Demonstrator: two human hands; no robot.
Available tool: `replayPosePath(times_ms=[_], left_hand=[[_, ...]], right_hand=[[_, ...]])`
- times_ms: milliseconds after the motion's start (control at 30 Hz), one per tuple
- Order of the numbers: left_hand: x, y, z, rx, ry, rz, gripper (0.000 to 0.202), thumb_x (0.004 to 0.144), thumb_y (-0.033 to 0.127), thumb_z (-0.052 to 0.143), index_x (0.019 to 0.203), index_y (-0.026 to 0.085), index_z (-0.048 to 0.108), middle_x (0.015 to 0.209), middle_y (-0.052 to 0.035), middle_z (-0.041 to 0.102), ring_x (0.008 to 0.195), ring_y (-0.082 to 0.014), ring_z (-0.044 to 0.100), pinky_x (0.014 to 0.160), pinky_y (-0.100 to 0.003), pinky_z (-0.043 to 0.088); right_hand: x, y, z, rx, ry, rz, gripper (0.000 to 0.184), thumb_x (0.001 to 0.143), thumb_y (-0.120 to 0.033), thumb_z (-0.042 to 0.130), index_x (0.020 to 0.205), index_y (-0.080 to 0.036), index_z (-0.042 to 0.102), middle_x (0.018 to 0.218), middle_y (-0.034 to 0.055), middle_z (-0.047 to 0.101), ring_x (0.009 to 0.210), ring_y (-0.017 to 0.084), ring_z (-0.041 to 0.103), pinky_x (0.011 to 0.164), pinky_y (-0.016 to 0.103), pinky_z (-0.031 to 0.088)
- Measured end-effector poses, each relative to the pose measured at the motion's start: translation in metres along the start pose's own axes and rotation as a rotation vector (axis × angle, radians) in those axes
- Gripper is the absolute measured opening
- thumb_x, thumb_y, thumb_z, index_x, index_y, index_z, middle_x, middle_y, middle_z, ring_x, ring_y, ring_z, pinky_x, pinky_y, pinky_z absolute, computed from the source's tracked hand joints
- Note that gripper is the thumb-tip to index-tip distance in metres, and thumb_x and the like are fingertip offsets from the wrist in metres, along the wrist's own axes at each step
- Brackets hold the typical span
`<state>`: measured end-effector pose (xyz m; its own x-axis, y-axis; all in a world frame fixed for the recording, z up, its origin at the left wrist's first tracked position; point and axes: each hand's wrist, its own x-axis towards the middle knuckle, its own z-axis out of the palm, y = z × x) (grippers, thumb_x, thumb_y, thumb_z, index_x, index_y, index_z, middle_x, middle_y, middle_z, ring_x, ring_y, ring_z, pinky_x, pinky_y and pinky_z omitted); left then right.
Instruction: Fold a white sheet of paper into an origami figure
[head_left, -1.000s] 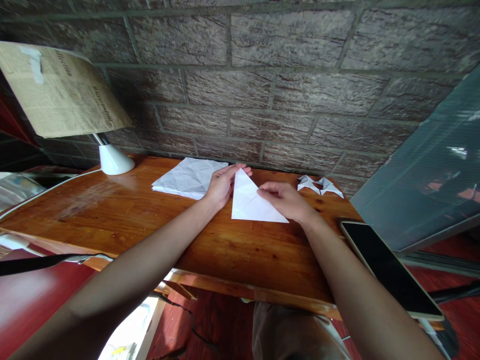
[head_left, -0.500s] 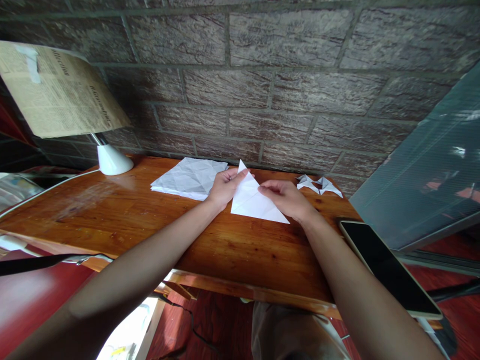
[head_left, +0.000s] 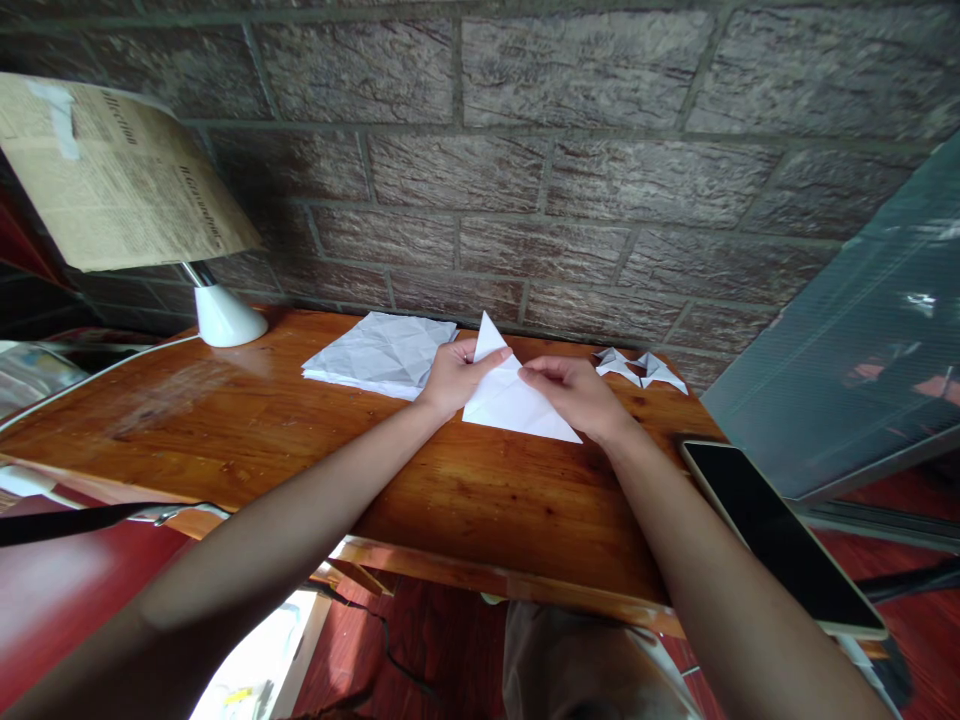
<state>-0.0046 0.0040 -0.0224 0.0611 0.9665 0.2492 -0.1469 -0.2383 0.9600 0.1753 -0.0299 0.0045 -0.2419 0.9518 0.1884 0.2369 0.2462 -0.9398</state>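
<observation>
A white paper folded into a triangle (head_left: 508, 403) rests on the wooden table (head_left: 480, 500), its far tip lifted off the wood. My left hand (head_left: 456, 375) pinches the paper's left edge near that raised tip. My right hand (head_left: 574, 397) is closed on the paper's right edge, fingers curled over it. Both hands meet near the top of the triangle.
A stack of creased white sheets (head_left: 379, 352) lies left of my hands. Two small folded paper pieces (head_left: 639, 369) sit by the brick wall (head_left: 570, 180). A dark phone (head_left: 776, 535) lies at the right edge. A lamp with a newspaper shade (head_left: 120, 185) stands at the back left.
The triangle's far tip has risen off the table as both hands closed on it. My left hand's fingers went from lying flat beside the paper to pinching its edge.
</observation>
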Motion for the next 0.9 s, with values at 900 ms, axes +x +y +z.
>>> replayPosePath(times_ms=[900], left_hand=[[0.0, 0.0052, -0.0006, -0.268, -0.125, -0.321, 0.038, 0.052, 0.036, 0.094, 0.077, 0.012, 0.076, 0.073, -0.007, 0.076, 0.063, -0.0178, 0.067, 0.067, -0.031, 0.052]], right_hand=[[0.0028, 0.004, -0.0005, -0.129, 0.044, -0.079, 0.034, 0.081, -0.049, 0.068, 0.085, -0.016, 0.075, 0.084, 0.0061, 0.074, 0.073, 0.018, 0.062, 0.064, 0.028, 0.048]])
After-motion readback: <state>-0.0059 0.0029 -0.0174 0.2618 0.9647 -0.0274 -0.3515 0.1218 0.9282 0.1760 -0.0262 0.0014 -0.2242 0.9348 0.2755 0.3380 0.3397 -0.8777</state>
